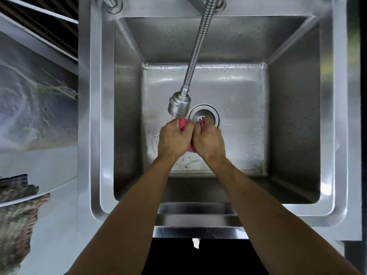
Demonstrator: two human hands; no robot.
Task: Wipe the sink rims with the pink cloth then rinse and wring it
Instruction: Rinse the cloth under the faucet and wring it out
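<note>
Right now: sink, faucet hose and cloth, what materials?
Sink: looks like brushed stainless steel, grey sheen with welded seams and water spots. Faucet hose: ribbed flexible metal, probably steel, shiny. Pink cloth: soft fabric, bunched tight inside left hand and right hand; weave not visible.

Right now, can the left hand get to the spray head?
Probably yes. The spray head hangs just above the left hand with nothing between, but that hand's grip, like the right hand's, is closed on the pink cloth; it would have to let go first.
</note>
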